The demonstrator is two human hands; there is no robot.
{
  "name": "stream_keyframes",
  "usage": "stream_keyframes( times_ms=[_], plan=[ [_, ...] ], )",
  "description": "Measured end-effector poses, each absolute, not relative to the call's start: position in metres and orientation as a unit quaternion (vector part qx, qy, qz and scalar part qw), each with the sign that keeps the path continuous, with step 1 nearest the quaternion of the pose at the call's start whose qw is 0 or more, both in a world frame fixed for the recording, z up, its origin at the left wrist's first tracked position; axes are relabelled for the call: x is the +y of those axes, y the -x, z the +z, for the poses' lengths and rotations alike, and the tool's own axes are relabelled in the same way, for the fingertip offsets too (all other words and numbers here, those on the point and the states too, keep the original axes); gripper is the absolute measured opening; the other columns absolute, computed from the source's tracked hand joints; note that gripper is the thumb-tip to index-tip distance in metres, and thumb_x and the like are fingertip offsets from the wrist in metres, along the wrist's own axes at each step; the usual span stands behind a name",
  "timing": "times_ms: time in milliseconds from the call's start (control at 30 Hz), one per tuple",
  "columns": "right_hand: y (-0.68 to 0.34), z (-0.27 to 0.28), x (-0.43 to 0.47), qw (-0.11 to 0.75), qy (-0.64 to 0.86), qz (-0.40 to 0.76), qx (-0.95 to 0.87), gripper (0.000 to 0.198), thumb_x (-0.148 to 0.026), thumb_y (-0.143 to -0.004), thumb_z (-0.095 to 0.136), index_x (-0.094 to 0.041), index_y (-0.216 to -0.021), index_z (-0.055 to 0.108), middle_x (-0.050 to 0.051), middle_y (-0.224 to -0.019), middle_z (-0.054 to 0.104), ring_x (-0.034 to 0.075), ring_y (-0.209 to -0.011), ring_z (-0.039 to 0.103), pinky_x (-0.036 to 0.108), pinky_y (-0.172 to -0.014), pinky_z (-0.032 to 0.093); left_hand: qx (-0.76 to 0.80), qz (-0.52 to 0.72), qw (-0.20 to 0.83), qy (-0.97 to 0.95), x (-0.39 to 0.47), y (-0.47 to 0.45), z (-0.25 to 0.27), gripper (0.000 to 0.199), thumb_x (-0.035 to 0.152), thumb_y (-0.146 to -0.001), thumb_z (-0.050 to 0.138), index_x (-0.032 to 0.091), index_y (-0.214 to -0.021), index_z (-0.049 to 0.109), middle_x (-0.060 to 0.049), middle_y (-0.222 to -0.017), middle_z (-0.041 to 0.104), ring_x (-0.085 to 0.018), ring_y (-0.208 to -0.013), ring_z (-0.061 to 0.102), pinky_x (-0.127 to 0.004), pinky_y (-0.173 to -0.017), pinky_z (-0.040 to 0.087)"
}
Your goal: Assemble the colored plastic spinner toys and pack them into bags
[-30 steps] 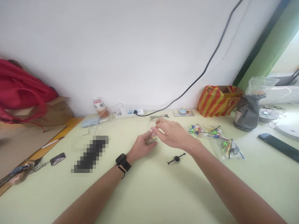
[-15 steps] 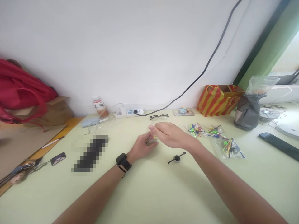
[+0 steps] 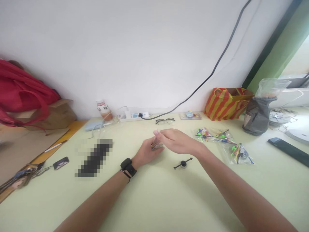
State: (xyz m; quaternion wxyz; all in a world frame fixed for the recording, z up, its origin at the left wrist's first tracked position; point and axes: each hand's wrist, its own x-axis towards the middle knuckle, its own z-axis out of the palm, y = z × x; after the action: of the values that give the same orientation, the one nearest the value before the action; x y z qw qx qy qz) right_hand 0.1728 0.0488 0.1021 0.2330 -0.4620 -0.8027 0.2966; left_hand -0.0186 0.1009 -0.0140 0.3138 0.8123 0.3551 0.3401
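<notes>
My left hand (image 3: pixel 147 150), with a black watch on its wrist, is closed around a small clear plastic bag (image 3: pixel 156 145) holding coloured pieces. Over the top of that bag my right hand (image 3: pixel 173 139) is closed, its thumb and fingers pinching near the bag's upper edge. Much of the bag is hidden by the two hands. A black spinner arrow (image 3: pixel 183 163) on a small round base lies on the table below my right hand. To the right lie several clear bags (image 3: pixel 238 154) of coloured plastic parts.
Eyeglasses (image 3: pixel 165 120) lie behind my hands, near a power strip (image 3: pixel 134 116). A bottle (image 3: pixel 104 110) stands at back left. A striped bag (image 3: pixel 225 103) and a grey bag (image 3: pixel 257 116) are at back right. Keys (image 3: pixel 31 172) lie at left; a dark case (image 3: pixel 288 151) lies right.
The view has shifted very slightly. Both hands stay at the bag in nearly the same pose; nothing else has visibly moved.
</notes>
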Motion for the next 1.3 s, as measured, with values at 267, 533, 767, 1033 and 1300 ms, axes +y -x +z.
stream_keyframes(
  times_ms=[267,533,767,1033,1300],
  plan=[
    [-0.18,0.115,0.048,0.282,0.501,0.389,-0.72,0.075,-0.077,-0.1,0.024,-0.018,-0.094,0.071,0.005,-0.073,0.07,0.017,-0.056,0.063,0.029,-0.057,0.045,0.375,0.345,0.319,-0.799,0.101,0.021,-0.015,0.021,0.034,-0.087,0.07,0.017,-0.099,0.065,0.0,-0.082,0.067,-0.016,-0.073,0.058,-0.027,-0.067,0.045],
    [-0.17,0.104,0.051,0.232,0.516,0.304,-0.766,0.072,-0.07,-0.103,0.025,-0.019,-0.084,0.071,0.008,-0.084,0.074,0.022,-0.073,0.068,0.032,-0.071,0.046,0.35,0.338,0.325,-0.811,0.099,0.021,-0.01,0.019,0.03,-0.089,0.067,0.017,-0.103,0.066,0.0,-0.087,0.069,-0.016,-0.077,0.059,-0.027,-0.07,0.046],
    [-0.171,0.105,0.051,0.249,0.488,0.271,-0.791,0.067,-0.061,-0.107,0.024,-0.019,-0.084,0.072,0.007,-0.088,0.075,0.021,-0.08,0.067,0.032,-0.076,0.045,0.348,0.34,0.324,-0.811,0.1,0.02,-0.011,0.016,0.029,-0.089,0.066,0.016,-0.099,0.066,-0.002,-0.089,0.07,-0.016,-0.077,0.058,-0.028,-0.068,0.044],
    [-0.166,0.099,0.053,0.217,0.511,0.294,-0.778,0.067,-0.066,-0.104,0.029,-0.018,-0.085,0.071,0.009,-0.075,0.072,0.024,-0.075,0.068,0.033,-0.073,0.046,0.356,0.345,0.335,-0.801,0.102,0.021,-0.016,0.024,0.031,-0.088,0.066,0.018,-0.073,0.052,0.004,-0.067,0.051,-0.012,-0.064,0.043,-0.025,-0.059,0.035],
    [-0.166,0.1,0.05,0.199,0.52,0.271,-0.785,0.067,-0.068,-0.103,0.03,-0.018,-0.076,0.064,0.009,-0.076,0.071,0.023,-0.073,0.067,0.032,-0.068,0.044,0.353,0.338,0.323,-0.811,0.103,0.019,-0.015,0.023,0.027,-0.087,0.064,0.018,-0.072,0.048,0.004,-0.067,0.049,-0.011,-0.062,0.041,-0.026,-0.058,0.034]
  ],
)
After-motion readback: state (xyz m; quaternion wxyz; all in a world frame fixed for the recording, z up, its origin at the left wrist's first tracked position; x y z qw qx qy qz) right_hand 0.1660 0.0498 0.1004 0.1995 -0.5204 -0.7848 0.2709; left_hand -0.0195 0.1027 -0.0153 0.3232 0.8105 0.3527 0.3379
